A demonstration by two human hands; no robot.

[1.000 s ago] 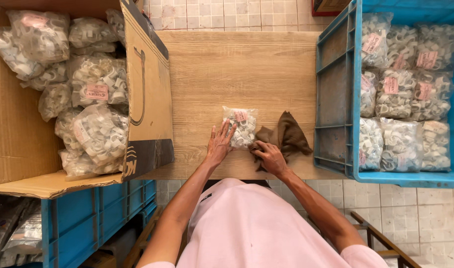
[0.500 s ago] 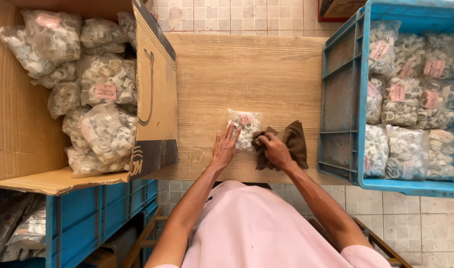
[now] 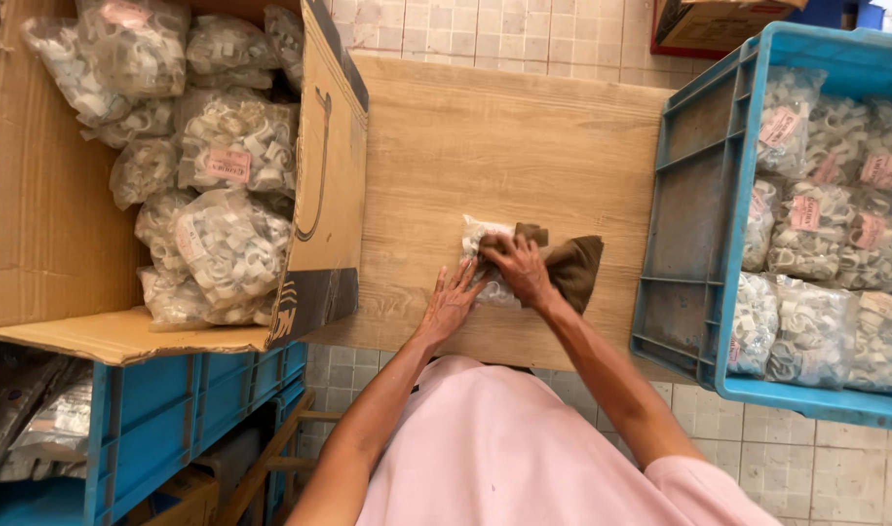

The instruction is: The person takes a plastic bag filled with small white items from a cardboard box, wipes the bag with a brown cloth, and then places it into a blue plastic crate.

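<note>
A small clear plastic bag of white parts (image 3: 482, 237) lies on the wooden table (image 3: 485, 136) in front of me. My left hand (image 3: 452, 302) rests flat on the bag's near left edge, fingers spread. My right hand (image 3: 517, 267) grips a brown cloth (image 3: 569, 266) and presses it onto the top of the bag, covering most of it. The cloth trails off to the right of the bag.
A big cardboard box (image 3: 38, 209) full of similar bags stands at the left, on blue crates (image 3: 173, 414). A blue plastic crate (image 3: 689, 205) holding several labelled bags stands at the right. Another cardboard box (image 3: 719, 19) sits on the tiled floor beyond.
My right hand has slid the brown cloth leftward onto the bag, which it now mostly covers. My left hand has stayed on the bag's left edge.
</note>
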